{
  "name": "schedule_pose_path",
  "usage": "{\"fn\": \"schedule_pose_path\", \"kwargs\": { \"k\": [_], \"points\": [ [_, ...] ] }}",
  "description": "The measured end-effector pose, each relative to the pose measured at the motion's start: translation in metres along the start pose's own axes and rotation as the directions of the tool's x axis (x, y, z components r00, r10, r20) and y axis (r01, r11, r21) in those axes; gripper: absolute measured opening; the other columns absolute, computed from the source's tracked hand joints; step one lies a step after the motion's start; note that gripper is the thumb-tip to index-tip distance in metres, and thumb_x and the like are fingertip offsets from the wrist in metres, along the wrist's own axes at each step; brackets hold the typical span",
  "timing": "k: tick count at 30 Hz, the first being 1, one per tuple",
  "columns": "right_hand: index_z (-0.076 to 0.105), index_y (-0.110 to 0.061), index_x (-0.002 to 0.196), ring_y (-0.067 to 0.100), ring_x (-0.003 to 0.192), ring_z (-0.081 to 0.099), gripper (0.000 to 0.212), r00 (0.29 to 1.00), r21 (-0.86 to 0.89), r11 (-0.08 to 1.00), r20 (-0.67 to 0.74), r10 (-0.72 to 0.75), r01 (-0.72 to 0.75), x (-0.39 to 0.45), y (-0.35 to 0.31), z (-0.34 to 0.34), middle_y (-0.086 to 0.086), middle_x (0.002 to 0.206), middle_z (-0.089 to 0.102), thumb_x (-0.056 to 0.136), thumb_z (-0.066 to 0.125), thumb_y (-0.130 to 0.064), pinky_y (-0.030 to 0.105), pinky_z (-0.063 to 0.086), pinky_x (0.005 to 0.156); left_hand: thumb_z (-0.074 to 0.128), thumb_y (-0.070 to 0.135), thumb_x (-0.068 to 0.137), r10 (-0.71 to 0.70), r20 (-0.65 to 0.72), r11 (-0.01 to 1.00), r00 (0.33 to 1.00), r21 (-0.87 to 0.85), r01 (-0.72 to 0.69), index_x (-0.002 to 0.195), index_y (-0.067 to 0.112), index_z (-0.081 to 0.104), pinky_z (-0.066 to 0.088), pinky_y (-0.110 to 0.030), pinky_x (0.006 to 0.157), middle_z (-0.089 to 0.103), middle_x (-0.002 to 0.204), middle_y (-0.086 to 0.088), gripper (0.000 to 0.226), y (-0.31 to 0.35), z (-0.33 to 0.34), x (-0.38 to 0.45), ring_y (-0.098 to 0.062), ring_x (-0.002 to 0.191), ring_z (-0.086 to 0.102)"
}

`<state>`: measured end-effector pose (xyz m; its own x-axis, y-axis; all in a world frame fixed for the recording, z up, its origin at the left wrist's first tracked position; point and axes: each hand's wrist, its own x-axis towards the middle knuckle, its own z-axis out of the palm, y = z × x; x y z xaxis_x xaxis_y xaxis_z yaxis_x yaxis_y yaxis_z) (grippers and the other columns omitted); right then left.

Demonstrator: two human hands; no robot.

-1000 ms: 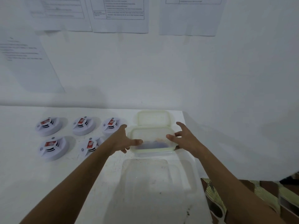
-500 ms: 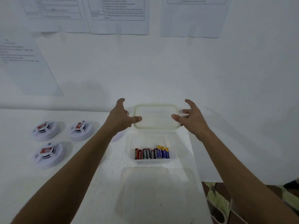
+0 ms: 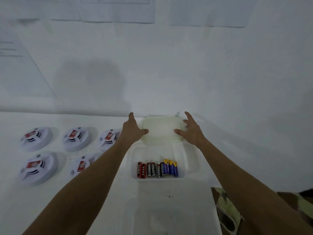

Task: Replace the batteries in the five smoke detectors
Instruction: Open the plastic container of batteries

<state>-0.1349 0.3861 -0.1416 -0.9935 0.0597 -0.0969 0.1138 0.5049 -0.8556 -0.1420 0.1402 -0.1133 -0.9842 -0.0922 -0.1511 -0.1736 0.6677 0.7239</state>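
Five white smoke detectors with red labels lie in two rows on the white table at left, e.g. one (image 3: 36,138) at the back and one (image 3: 38,167) in front. A clear open container (image 3: 191,160) holds several batteries (image 3: 157,168), red, black and blue-yellow, in a row. Its translucent lid (image 3: 160,128) lies flat behind it by the wall. My left hand (image 3: 133,131) and my right hand (image 3: 191,131) flank the lid with fingers spread, thumbs touching its front edge.
A second, larger clear container (image 3: 169,216) sits faintly visible at the near edge of the table. Printed papers (image 3: 118,12) hang on the wall behind. Patterned fabric (image 3: 225,209) shows past the table's right edge.
Both hands lifted the lid off the container, carried it back toward the wall and set it down. The batteries came into view, and the fingers have spread apart.
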Motion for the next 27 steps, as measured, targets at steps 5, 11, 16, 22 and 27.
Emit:
{"fn": "schedule_pose_path", "kwargs": {
  "k": [5, 11, 16, 22, 27],
  "points": [
    [0.010, -0.027, 0.156, 0.030, 0.142, 0.032, 0.099, 0.999, -0.040, 0.999, 0.024, 0.036, -0.035, 0.000, 0.015, 0.003, 0.009, 0.151, 0.043, 0.082, 0.076, -0.039, 0.051, 0.033, 0.114, 0.075, 0.038, 0.080, -0.010, 0.047, 0.997, 0.999, 0.075, 0.006, 0.150, 0.007, 0.015, 0.038, -0.030, 0.085, 0.054, 0.130, -0.017, 0.098, -0.007, 0.003, 0.001, -0.031, 0.122, 0.049],
    [0.010, -0.026, 0.156, 0.031, 0.138, 0.038, 0.096, 0.998, -0.039, 0.999, -0.055, -0.008, 0.005, -0.026, 0.001, -0.006, 0.006, 0.154, 0.036, 0.085, 0.074, -0.038, 0.048, 0.037, 0.111, 0.069, 0.035, 0.086, 0.066, 0.026, 0.993, 0.998, 0.094, -0.068, 0.152, 0.013, 0.011, 0.040, -0.030, 0.087, 0.043, 0.145, -0.014, 0.091, 0.008, -0.014, -0.028, -0.029, 0.128, 0.046],
    [0.018, -0.033, 0.153, 0.014, 0.117, 0.050, 0.086, 0.985, 0.037, 0.986, -0.075, -0.158, 0.161, -0.104, -0.029, -0.010, -0.009, 0.142, 0.047, 0.086, 0.073, -0.033, 0.028, 0.046, 0.092, 0.072, 0.042, 0.082, 0.220, -0.041, 0.974, 0.975, -0.045, -0.222, 0.151, 0.024, 0.018, 0.046, -0.030, 0.088, 0.052, 0.135, 0.003, 0.090, 0.005, -0.038, -0.091, -0.017, 0.116, 0.054],
    [0.017, -0.042, 0.151, 0.001, 0.111, 0.055, 0.099, 0.987, 0.186, 0.970, 0.014, -0.160, 0.155, -0.220, -0.023, -0.012, -0.023, 0.129, 0.054, 0.073, 0.077, -0.042, 0.024, 0.053, 0.088, 0.077, 0.065, 0.058, 0.296, 0.095, 0.947, 0.950, -0.159, -0.279, 0.148, 0.040, 0.015, 0.049, -0.021, 0.085, 0.048, 0.126, 0.021, 0.112, -0.045, -0.056, -0.199, 0.000, 0.106, 0.055],
    [0.008, -0.050, 0.150, 0.003, 0.117, 0.053, 0.119, 0.977, 0.173, 0.981, 0.178, -0.113, 0.082, -0.274, 0.010, -0.001, -0.027, 0.133, 0.049, 0.063, 0.089, -0.037, 0.023, 0.053, 0.087, 0.092, 0.060, 0.033, 0.270, 0.307, 0.941, 0.913, -0.283, -0.183, 0.145, 0.054, 0.007, 0.046, -0.028, 0.101, 0.038, 0.142, 0.026, 0.141, -0.104, -0.050, -0.264, 0.002, 0.125, 0.046]
  ]
}}
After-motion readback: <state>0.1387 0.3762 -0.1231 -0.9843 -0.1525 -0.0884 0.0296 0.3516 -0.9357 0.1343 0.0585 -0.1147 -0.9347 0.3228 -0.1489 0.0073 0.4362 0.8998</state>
